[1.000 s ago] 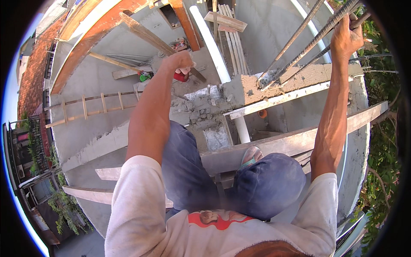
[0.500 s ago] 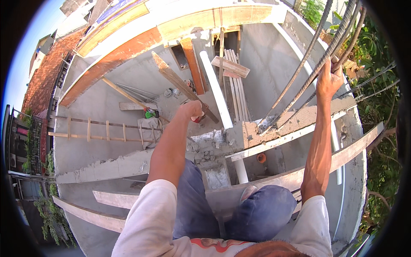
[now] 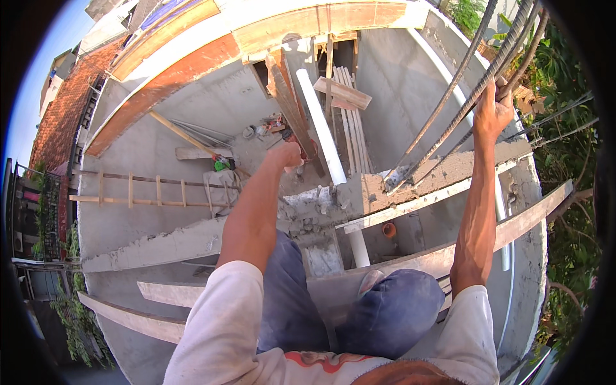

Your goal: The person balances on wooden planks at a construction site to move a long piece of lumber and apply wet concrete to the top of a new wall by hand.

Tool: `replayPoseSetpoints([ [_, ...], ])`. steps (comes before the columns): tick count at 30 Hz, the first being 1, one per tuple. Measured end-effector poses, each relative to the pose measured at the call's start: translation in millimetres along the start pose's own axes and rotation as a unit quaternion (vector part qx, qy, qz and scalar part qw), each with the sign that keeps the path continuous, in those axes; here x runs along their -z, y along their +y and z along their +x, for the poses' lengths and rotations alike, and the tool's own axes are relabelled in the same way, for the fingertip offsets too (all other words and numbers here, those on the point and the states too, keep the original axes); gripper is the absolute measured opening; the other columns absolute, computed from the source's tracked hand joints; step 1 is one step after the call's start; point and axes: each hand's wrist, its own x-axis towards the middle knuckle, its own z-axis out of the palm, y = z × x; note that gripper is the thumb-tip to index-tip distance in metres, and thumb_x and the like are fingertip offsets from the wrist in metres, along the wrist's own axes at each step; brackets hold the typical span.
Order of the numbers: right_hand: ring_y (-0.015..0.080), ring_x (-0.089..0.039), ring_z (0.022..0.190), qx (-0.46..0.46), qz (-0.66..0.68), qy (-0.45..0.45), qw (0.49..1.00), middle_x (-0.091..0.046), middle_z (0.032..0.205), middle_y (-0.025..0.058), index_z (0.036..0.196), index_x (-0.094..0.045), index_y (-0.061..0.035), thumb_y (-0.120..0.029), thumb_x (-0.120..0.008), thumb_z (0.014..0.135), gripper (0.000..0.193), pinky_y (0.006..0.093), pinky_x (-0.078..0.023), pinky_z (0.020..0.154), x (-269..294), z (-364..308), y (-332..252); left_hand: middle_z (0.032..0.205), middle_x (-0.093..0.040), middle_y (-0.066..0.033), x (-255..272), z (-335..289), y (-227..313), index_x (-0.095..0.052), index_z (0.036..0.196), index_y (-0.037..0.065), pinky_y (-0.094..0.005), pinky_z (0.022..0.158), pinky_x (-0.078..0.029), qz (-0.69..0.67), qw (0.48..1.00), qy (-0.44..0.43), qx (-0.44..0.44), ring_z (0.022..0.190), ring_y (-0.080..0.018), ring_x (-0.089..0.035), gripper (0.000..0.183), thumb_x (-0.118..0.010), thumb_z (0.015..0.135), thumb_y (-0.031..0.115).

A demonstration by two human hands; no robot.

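My right hand (image 3: 493,117) is raised at the upper right, wrapped round one of several steel reinforcing bars (image 3: 460,114) that rise from the concrete beam. My left hand (image 3: 286,157) hangs out in front of me over the drop, its fingers curled; what they hold, if anything, is hidden. Just beyond it a long wooden plank (image 3: 289,96) slants upward, its lower end beside the hand. Whether hand and plank touch, I cannot tell. Something dark red (image 3: 290,137) shows partly behind my left hand. My jeans-clad knees (image 3: 398,311) are bent above a board (image 3: 410,264).
A rough concrete beam (image 3: 378,192) crosses before me. Below lie a bamboo ladder (image 3: 157,190), a white pipe (image 3: 321,125), leaning timber strips (image 3: 355,135) and tools (image 3: 266,125). Loose boards (image 3: 131,317) span the lower left. Foliage (image 3: 564,154) lines the right side.
The plank has swung more upright, its upper end moving right and away from me. My left hand has shifted slightly left and up; the right hand keeps its hold on the bar.
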Motion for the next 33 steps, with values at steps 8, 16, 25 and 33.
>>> replayPoseSetpoints([
  [8, 0.0047, -0.046, 0.054, 0.020, -0.025, -0.001, 1.000, -0.054, 0.065, -0.0011, 0.094, -0.062, -0.0022, -0.020, -0.068, 0.096, 0.019, 0.0237, -0.041, 0.050, -3, -1, 0, 0.099, -0.076, -0.0087, 3, -14, -3, -0.069, 0.112, 0.005, -0.0432, 0.087, -0.053, -0.020, 1.000, 0.010, -0.019, 0.101, -0.0252, -0.071, 0.033, -0.061, 0.091, 0.028],
  [16, 0.0061, -0.046, 0.052, 0.042, -0.010, -0.012, 0.999, -0.054, 0.063, 0.0001, 0.091, -0.061, 0.0004, -0.016, -0.067, 0.096, 0.018, 0.0242, -0.040, 0.048, -3, 0, -4, 0.092, -0.077, -0.0095, 6, -11, -2, -0.072, 0.103, 0.001, -0.0441, 0.086, -0.054, -0.026, 0.998, 0.009, -0.048, 0.097, -0.0270, -0.071, 0.032, -0.060, 0.090, 0.027],
  [25, 0.0067, -0.048, 0.052, 0.041, 0.009, -0.006, 0.999, -0.054, 0.062, 0.0007, 0.090, -0.062, 0.0021, -0.016, -0.068, 0.094, 0.020, 0.0243, -0.042, 0.049, -7, -1, 1, 0.091, -0.077, -0.0093, 7, -13, -12, -0.072, 0.098, 0.002, -0.0431, 0.080, -0.055, -0.019, 0.999, 0.012, -0.036, 0.093, -0.0253, -0.071, 0.030, -0.062, 0.091, 0.030],
  [33, 0.0039, -0.051, 0.068, 0.053, -0.068, -0.018, 0.996, -0.061, 0.080, -0.0022, 0.098, -0.066, 0.0028, -0.019, -0.064, 0.098, 0.022, 0.0207, -0.041, 0.060, 1, -2, -2, 0.093, -0.077, -0.0091, 3, -2, -15, -0.071, 0.093, 0.001, -0.0415, 0.077, -0.056, -0.071, 0.996, -0.002, -0.053, 0.090, -0.0242, -0.072, 0.031, -0.061, 0.092, 0.030],
])
